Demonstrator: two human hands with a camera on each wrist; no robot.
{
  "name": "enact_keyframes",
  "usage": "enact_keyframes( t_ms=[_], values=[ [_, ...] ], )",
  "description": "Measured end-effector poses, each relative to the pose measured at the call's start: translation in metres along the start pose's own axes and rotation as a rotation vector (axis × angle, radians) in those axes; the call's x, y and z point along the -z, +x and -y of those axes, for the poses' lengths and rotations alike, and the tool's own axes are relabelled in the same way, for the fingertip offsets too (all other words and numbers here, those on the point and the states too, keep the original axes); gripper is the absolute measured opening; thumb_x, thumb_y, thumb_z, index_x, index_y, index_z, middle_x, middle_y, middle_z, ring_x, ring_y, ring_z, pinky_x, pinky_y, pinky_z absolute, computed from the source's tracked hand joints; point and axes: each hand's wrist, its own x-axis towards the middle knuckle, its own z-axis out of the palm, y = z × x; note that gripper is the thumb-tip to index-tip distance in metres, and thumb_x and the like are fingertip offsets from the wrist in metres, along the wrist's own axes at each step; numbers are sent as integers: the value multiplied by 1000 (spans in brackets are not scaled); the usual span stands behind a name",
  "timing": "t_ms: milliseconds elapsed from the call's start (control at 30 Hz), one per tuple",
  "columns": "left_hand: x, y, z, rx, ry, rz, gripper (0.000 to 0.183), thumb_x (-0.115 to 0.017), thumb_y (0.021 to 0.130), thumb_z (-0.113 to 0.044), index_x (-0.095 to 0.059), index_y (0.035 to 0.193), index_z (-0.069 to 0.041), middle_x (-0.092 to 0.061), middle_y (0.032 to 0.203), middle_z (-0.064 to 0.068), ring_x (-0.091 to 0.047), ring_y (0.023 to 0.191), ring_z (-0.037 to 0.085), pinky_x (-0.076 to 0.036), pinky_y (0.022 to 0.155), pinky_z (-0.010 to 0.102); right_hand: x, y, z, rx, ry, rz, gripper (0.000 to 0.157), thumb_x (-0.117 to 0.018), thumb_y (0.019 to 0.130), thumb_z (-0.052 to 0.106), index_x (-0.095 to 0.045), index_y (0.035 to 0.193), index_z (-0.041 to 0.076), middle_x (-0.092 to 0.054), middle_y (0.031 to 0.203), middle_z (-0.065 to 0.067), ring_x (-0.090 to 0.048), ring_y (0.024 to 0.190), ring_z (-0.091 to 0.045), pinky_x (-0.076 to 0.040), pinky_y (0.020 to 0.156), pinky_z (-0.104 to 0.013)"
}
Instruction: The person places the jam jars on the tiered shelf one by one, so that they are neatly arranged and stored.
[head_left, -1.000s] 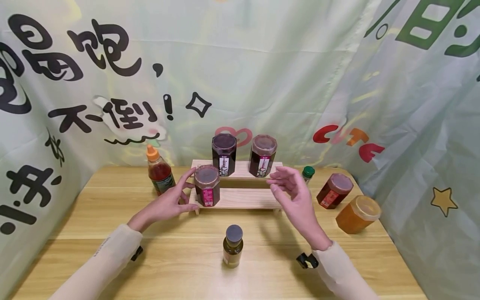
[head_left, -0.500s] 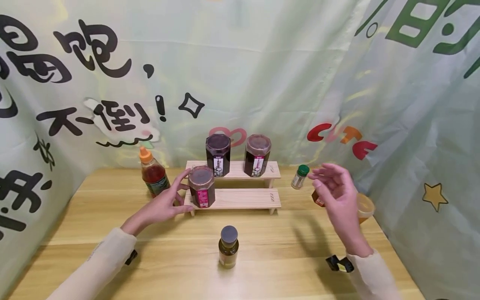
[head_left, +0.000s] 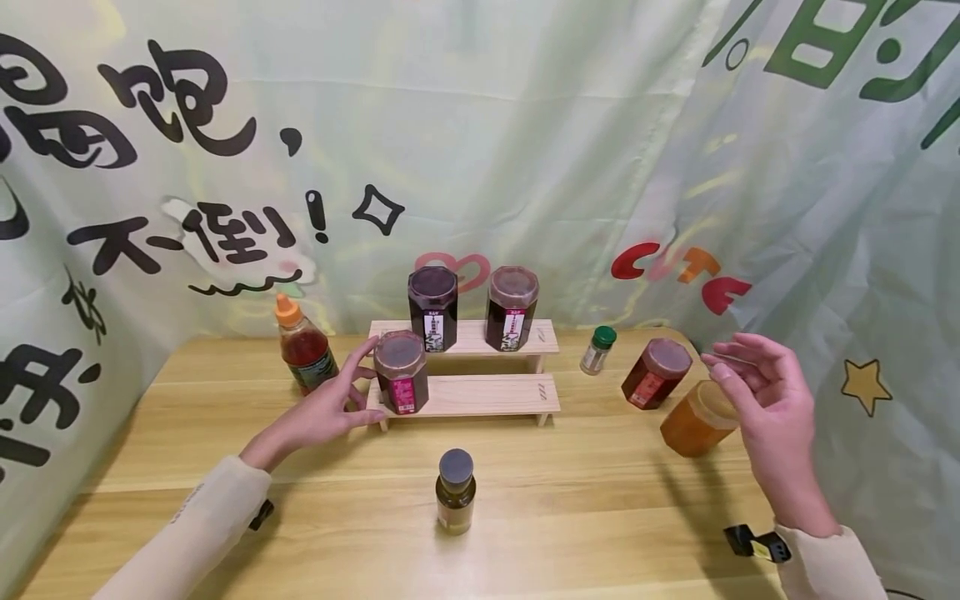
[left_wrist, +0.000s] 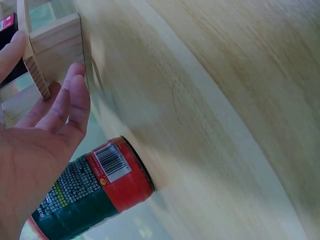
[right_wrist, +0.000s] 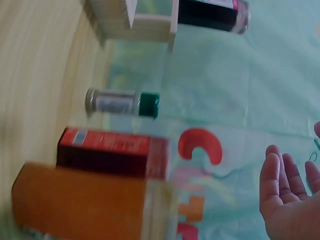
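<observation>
A two-tier wooden rack carries one dark jar at the left of its lower step and two more on the upper step. My left hand holds the left end of the rack; its thumb is at the lower front edge, the index finger up beside the jar lid. In the left wrist view its other fingers bend at the rack's end board. My right hand, fingers loosely bent and holding nothing, hovers right of an orange-filled jar, fingertips near its lid.
A squeeze bottle with orange cap stands left of the rack. Near the front is a small dark-capped bottle. Right of the rack stand a green-capped shaker and a reddish jar. A printed curtain hangs behind the table.
My right hand has moved right, from beside the rack past the green-capped shaker and reddish jar to the orange-filled jar. The left hand has stayed at the rack. The head view has turned slightly right.
</observation>
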Motion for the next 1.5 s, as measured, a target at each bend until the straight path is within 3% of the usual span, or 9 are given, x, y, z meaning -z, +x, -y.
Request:
enact_keyframes(
  t_ms=[300,533,667,800,867,1033,1100,1333,1500],
  values=[
    [0,1,-1,12,-15,10,117,-87,97,-25,-2,176,-35,-56,153,30,-71,91,19,-58,74,41,33,-6,-18,-76,-217,-106,54,-73,98,-10,-59,149,2,-64,141,-8,-59,129,-19,-45,105,-17],
    [-1,0,0,5,-9,0,116,-87,97,-24,-3,176,-34,-57,151,31,-71,89,19,-57,73,42,64,-13,-47,-154,-516,36,75,-75,103,5,-37,166,21,-46,150,11,-44,138,-7,-34,110,-10],
    [-1,2,-1,7,-1,-1,116,-88,97,-25,-3,176,-37,-58,151,29,-72,89,17,-58,76,42,74,-17,-64,-223,-519,99,88,-75,103,6,-23,171,24,-40,154,-2,-42,140,-9,-32,110,-9],
    [-1,2,0,11,0,-5,116,-88,97,-25,-3,176,-38,-58,151,29,-72,89,18,-57,75,42,76,-21,-76,-264,-511,143,97,-77,101,5,-14,173,22,-34,156,-17,-46,130,-4,-37,102,-7],
    [-1,2,1,10,-2,-5,116,-88,97,-26,-4,176,-36,-58,150,29,-71,89,18,-57,74,42,75,-22,-81,-266,-509,149,98,-79,100,3,-15,172,19,-38,151,-15,-49,121,1,-40,97,-7],
    [-1,1,1,14,-10,-5,117,-89,96,-25,-4,176,-38,-57,151,28,-71,90,18,-58,74,42,73,-23,-91,-241,-508,130,91,-82,96,-2,-27,166,18,-47,132,13,-56,107,6,-45,88,-6],
    [-1,1,1,13,-11,-7,117,-89,96,-25,-4,176,-38,-58,151,28,-71,90,18,-58,74,42,74,-24,-93,-229,-513,135,88,-82,95,-3,-30,164,18,-49,129,18,-57,105,6,-46,87,-7],
    [1,-1,-1,0,-20,-13,115,-88,96,-23,-6,176,-34,-57,150,31,-70,89,20,-57,72,42,74,-22,-97,-216,-529,161,85,-83,95,-2,-36,162,20,-53,127,19,-58,105,7,-47,87,-8],
    [1,-1,-2,-8,-25,-4,115,-88,97,-23,-6,176,-33,-57,150,31,-70,89,19,-57,73,42,75,-24,-98,-206,-556,145,83,-85,94,-2,-38,161,14,-52,126,18,-58,105,8,-48,87,-8]
  ],
)
